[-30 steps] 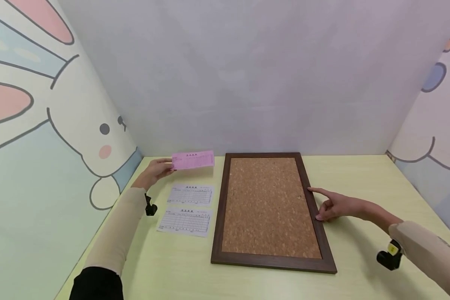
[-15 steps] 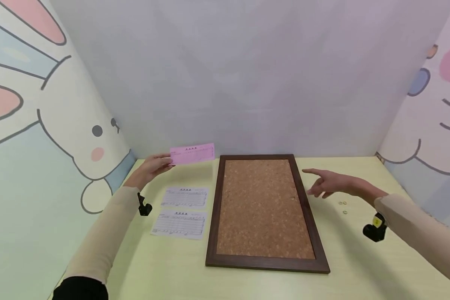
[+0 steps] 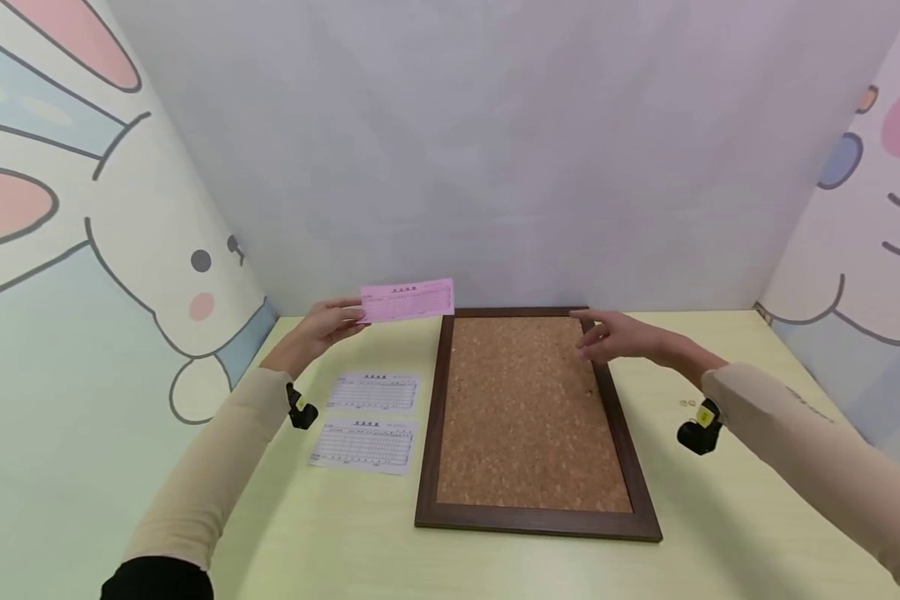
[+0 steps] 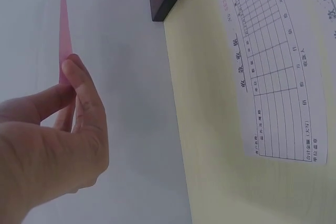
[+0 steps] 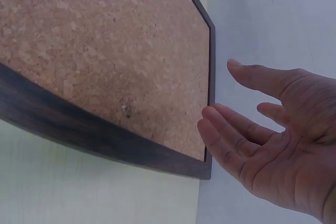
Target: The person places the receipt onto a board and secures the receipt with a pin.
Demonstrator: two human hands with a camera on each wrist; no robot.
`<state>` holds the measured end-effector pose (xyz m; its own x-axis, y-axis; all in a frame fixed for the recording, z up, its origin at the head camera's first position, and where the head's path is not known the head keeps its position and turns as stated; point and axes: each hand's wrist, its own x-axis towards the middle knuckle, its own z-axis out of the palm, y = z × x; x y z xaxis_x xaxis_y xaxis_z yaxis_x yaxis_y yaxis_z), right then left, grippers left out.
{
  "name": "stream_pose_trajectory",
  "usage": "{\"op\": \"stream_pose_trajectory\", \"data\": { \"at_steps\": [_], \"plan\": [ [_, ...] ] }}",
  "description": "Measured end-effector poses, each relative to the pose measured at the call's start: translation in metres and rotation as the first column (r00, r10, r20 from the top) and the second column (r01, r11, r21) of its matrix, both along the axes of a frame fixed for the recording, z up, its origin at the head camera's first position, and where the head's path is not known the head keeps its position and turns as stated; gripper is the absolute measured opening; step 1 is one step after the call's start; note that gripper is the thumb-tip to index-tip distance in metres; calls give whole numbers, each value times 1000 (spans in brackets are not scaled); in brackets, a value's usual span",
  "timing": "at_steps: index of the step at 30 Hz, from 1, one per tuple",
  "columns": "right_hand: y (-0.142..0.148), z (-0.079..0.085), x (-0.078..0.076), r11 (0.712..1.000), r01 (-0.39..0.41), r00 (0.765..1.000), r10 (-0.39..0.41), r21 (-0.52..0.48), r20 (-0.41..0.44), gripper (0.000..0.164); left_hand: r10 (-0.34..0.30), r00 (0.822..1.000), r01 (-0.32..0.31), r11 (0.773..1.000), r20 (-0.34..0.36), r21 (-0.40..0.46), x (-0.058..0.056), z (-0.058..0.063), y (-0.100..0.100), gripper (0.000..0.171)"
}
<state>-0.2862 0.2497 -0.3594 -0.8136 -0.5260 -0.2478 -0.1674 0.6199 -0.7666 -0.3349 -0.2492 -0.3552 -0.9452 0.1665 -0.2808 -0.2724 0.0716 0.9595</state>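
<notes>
My left hand pinches the left end of a pink receipt slip between thumb and fingers, raised near the back wall. In the left wrist view the slip shows nearly edge-on, rising from the fingertips. A corkboard with a dark brown frame lies on the table to the right of the slip. Over its far right corner hovers my right hand, holding nothing. Its fingers are slightly bent and spread in the right wrist view, thumb apart, fingertips overlapping the frame's edge.
Two white printed receipt forms, one farther back and one nearer, lie left of the corkboard. Small round brass-coloured pieces lie on the table to the right, partly hidden by the wrist camera. Walls enclose three sides.
My right hand has left the board's right edge, rising and moving back and left over its far corner. My left hand has lifted the pink slip and carried it right.
</notes>
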Motion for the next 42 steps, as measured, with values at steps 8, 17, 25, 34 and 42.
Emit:
{"op": "stream_pose_trajectory", "data": {
  "at_steps": [8,17,25,34,42],
  "plan": [
    [-23,8,-10,987,109,991,-117,-122,-59,75,3,1000,-3,999,17,33,6,7,14,54],
    [-62,24,-8,922,144,989,-140,-359,38,61,32,999,-33,999,19,26,4,8,32,53],
    [-94,29,-9,901,141,989,-109,-409,101,64,22,1000,-23,999,19,35,3,7,45,52],
    [-107,26,-14,884,190,978,-133,-427,160,60,6,1000,-7,999,31,46,5,6,52,52],
    [-111,25,-16,891,234,969,-182,-390,165,48,-5,1000,3,999,30,53,3,0,59,52]
  ]
}}
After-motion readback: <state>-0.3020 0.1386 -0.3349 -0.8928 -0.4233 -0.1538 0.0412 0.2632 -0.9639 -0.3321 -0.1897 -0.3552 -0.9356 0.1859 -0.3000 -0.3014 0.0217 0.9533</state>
